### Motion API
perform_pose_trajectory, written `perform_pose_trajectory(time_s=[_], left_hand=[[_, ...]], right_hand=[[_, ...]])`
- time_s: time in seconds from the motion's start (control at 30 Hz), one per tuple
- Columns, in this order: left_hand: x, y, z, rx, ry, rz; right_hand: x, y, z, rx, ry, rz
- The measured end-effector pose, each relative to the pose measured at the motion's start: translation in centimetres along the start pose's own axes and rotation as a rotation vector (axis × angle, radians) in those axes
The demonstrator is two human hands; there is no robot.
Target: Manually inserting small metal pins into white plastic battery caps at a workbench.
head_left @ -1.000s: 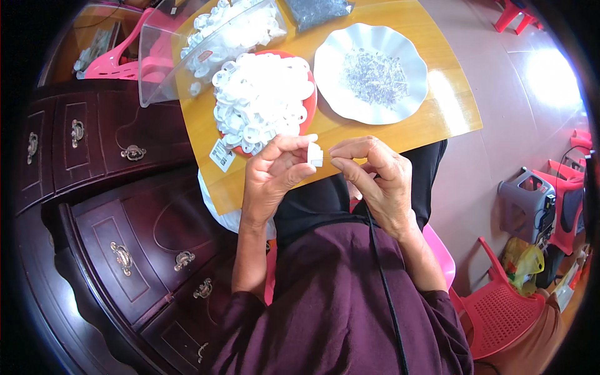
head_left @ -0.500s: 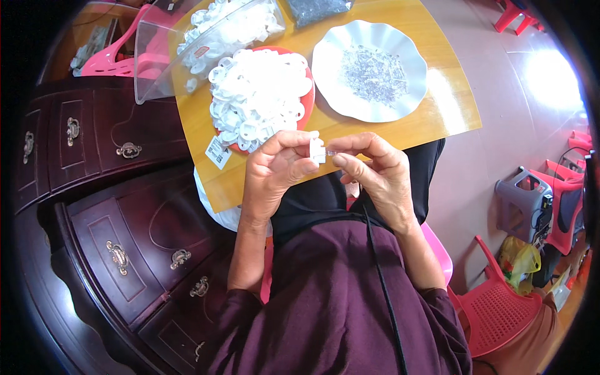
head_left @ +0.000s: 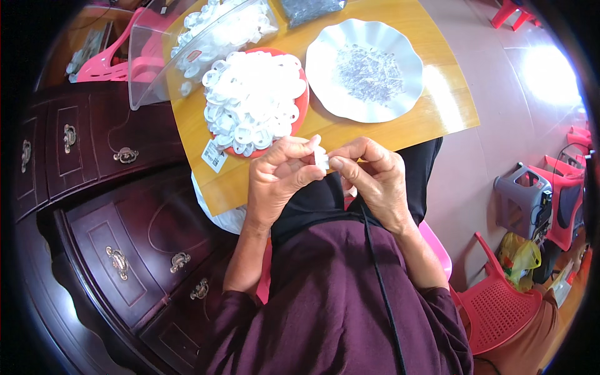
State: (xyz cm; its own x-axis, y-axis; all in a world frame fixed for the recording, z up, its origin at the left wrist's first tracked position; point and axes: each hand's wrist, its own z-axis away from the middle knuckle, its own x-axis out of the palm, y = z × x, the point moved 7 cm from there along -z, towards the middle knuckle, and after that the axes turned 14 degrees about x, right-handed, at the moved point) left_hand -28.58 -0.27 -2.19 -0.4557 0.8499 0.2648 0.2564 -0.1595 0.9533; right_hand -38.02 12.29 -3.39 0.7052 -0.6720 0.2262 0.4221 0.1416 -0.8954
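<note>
- Small white plastic piece (head_left: 322,157) sits pinched between your left hand (head_left: 279,178) and right hand (head_left: 374,179), fingertips of both closed on it.
- Red plate (head_left: 301,100) of white pieces lies just beyond, nearer your left hand.

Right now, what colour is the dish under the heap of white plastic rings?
Red; the dish shows at its rim around the white plastic rings in the head view.

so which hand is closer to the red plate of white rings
Left. The left hand sits just below the red plate of white rings, nearly at its edge; the right hand is further right, below the white plate.
</note>
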Motion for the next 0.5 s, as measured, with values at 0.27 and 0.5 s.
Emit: perform_pose_trajectory(time_s=[0.27,0.5], left_hand=[[-0.2,-1.1,-0.4,-0.077,0.000,-0.023],[-0.8,3.5,-6.1,0.098,-0.121,-0.466]], right_hand=[[-0.4,0.6,-0.4,-0.025,0.048,0.005],[-2.4,-2.4,-2.4,-0.134,0.194,0.320]])
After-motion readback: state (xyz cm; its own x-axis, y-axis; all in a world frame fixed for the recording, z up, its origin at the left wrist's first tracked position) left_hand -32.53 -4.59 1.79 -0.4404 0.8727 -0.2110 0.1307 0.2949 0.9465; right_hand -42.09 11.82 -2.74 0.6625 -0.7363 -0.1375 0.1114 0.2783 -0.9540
